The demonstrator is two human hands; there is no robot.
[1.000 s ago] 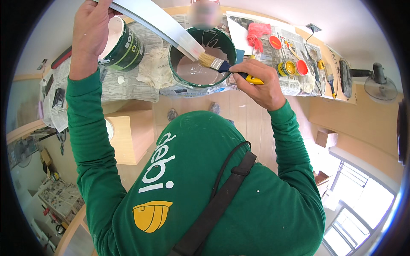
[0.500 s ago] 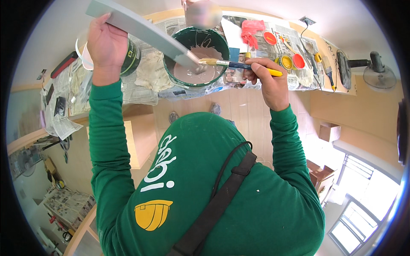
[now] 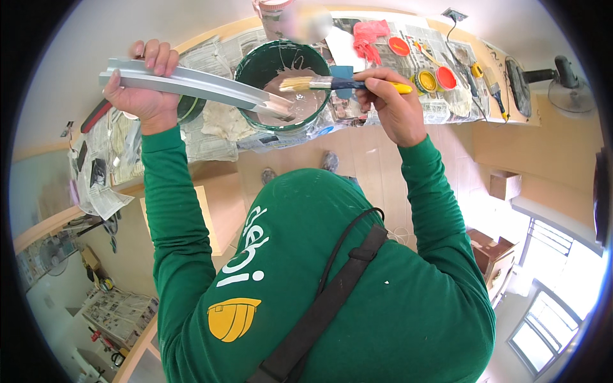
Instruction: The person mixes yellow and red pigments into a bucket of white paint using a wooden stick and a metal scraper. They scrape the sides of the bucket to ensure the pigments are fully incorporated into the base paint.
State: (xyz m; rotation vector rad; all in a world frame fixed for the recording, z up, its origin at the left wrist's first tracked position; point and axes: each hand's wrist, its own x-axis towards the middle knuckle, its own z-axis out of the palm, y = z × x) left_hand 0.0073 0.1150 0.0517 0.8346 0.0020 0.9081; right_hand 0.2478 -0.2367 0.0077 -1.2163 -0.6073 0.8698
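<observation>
My left hand grips a long grey metal channel near its upper end. The channel slants down to the right, and its lower end, smeared with pinkish paint, reaches over a dark green bucket. Pinkish-beige paint lies in the bucket and streaks its inner wall. In my right hand is a paintbrush with a blue and yellow handle, its pale bristles pointing left above the paint. The bristles are a little apart from the channel's coated end.
Newspaper covers the bench. Right of the bucket lie a pink cloth, a red lid, a small yellow paint can and another brush. A fan stands at far right. A crumpled pale cloth sits left of the bucket.
The channel has tipped lower at its left end and rolled to show its hollow side. My left hand has moved down and left with it. The brush has shifted slightly up and left, off the channel.
</observation>
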